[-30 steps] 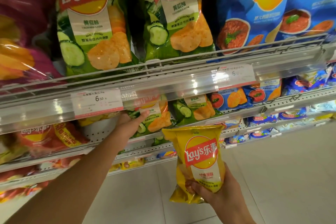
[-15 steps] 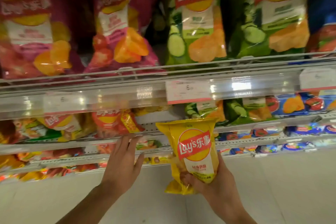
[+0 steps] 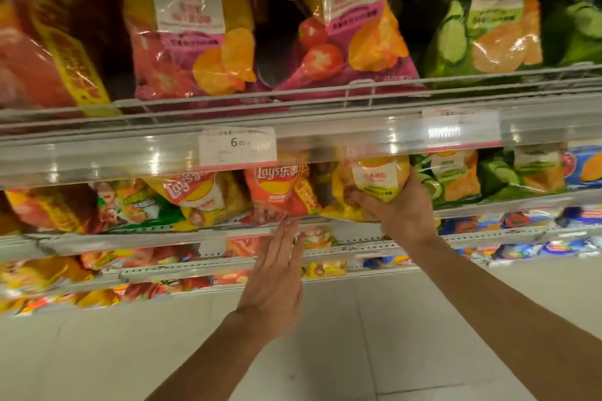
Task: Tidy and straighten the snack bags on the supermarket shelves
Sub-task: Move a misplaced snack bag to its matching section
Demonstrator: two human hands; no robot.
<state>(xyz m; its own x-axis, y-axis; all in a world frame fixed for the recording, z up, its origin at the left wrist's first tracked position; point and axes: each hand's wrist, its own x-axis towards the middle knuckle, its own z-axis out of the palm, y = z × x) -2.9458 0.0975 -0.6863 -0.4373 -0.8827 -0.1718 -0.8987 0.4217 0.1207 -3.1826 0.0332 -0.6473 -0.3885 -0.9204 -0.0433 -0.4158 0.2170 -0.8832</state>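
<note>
My right hand [image 3: 402, 210] grips the lower part of a yellow Lay's bag [image 3: 374, 182], which sits on the second shelf between an orange Lay's bag [image 3: 280, 189] and green cucumber bags [image 3: 456, 177]. Its top is hidden behind the clear price rail [image 3: 130, 156]. My left hand [image 3: 277, 273] is flat with straight fingers, fingertips at the front edge of that shelf just below the orange bag, holding nothing. Another yellow Lay's bag [image 3: 198, 195] leans tilted to the left of the orange one.
The top shelf holds large pink tomato bags [image 3: 195, 26], a green cucumber bag [image 3: 488, 16] and a red bag [image 3: 49, 42] behind a wire guard. A price tag [image 3: 237, 146] hangs on the rail. Lower shelves [image 3: 195, 267] carry small mixed bags; pale floor tiles lie below.
The view has swung left along the shelves. My right hand has lifted the yellow bag up into the second shelf. My left hand has risen slightly towards that shelf's edge.
</note>
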